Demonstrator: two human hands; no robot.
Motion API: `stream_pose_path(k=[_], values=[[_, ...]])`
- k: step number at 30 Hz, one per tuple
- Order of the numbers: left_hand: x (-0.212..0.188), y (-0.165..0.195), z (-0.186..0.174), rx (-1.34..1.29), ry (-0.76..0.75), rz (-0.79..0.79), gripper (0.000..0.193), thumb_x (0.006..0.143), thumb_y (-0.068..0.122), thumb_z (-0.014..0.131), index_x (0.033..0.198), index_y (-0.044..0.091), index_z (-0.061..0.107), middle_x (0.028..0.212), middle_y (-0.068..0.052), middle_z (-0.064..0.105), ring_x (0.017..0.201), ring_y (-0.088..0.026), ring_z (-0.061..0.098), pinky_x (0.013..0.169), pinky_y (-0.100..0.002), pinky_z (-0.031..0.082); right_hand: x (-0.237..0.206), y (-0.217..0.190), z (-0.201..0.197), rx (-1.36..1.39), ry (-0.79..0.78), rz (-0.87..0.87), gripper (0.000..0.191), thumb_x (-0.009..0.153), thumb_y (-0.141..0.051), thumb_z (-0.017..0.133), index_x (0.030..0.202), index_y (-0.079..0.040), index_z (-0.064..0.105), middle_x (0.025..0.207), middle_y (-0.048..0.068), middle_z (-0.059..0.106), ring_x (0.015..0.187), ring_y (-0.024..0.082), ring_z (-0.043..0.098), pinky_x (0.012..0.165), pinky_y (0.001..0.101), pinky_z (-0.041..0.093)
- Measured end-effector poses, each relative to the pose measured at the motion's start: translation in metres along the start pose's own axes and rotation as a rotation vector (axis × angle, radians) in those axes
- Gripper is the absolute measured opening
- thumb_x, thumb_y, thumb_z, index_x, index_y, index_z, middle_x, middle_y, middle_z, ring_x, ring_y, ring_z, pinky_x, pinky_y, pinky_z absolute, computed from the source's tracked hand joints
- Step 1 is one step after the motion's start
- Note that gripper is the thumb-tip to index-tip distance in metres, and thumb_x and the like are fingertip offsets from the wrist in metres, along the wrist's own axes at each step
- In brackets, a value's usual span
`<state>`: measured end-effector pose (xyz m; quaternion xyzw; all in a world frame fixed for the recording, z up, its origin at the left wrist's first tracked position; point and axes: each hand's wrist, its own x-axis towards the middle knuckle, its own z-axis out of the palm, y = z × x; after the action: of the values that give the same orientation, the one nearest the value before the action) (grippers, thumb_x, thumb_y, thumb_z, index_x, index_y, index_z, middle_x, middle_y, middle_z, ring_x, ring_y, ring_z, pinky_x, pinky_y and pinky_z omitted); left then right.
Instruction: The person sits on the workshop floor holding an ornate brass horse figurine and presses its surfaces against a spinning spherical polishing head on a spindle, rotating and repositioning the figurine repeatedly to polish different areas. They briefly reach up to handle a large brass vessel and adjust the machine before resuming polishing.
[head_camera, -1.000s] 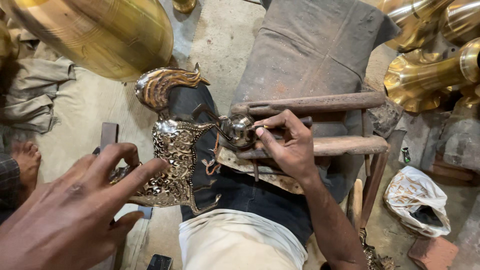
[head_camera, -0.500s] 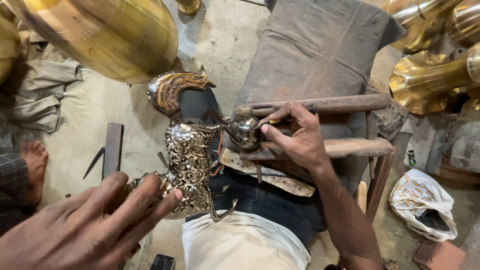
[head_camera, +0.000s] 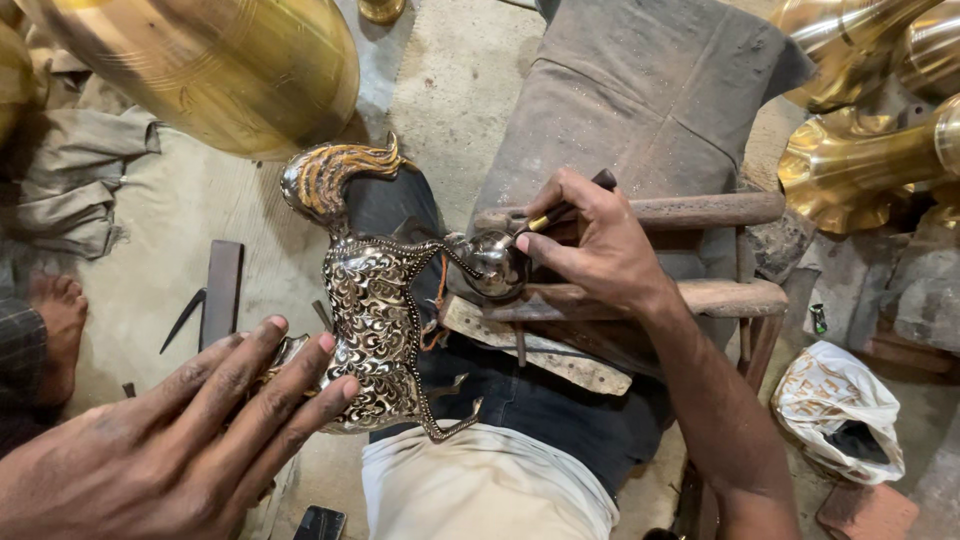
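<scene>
A large brass vessel (head_camera: 210, 70) fills the upper left, with more brass pieces (head_camera: 870, 150) at the upper right and a grey cloth (head_camera: 650, 100) spread on the floor between them. Across the person's lap lies an ornate metal horse figure (head_camera: 378, 330), its body covered in raised scrollwork and its curled tail (head_camera: 330, 175) toward the big vessel; its head (head_camera: 493, 262) rests on a pair of wooden bars (head_camera: 690, 295). The left hand (head_camera: 170, 440) lies on the figure's near side, fingers spread flat and pressing, not clasping it. The right hand (head_camera: 595, 250) has its fingers closed round a small dark-handled tool (head_camera: 560, 205), tip at the head. The body's pattern looks finished; judging from the tool's place, detail on the head remains. A flat metal bar (head_camera: 222, 290) lies on the floor at left.
</scene>
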<state>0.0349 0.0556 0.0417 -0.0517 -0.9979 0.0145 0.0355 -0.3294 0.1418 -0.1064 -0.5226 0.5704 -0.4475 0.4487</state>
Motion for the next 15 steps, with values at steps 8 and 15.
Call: stream_pose_path(k=[8,15], values=[[-0.004,0.0,0.001,0.118,-0.017,0.037,0.062,0.102,0.024,0.031,0.155,-0.006,0.041,0.143,-0.037,0.053,0.122,-0.051,0.056,0.105,-0.054,0.044,0.005,-0.001,-0.001,-0.039,-0.029,-0.05,0.017,0.092,-0.005,0.079,0.096,0.001,0.064,0.085,0.001,0.064,0.08,0.006,0.061,0.069,0.0251,0.053],[-0.011,0.0,0.005,0.191,-0.128,0.066,0.07,0.093,0.028,0.041,0.154,-0.004,0.043,0.141,-0.036,0.057,0.108,-0.046,0.064,0.098,-0.052,0.051,0.0,0.002,0.003,0.041,-0.011,0.032,0.017,0.091,-0.003,0.078,0.093,0.001,0.062,0.088,0.002,0.065,0.084,0.006,0.064,0.072,0.0238,0.058]])
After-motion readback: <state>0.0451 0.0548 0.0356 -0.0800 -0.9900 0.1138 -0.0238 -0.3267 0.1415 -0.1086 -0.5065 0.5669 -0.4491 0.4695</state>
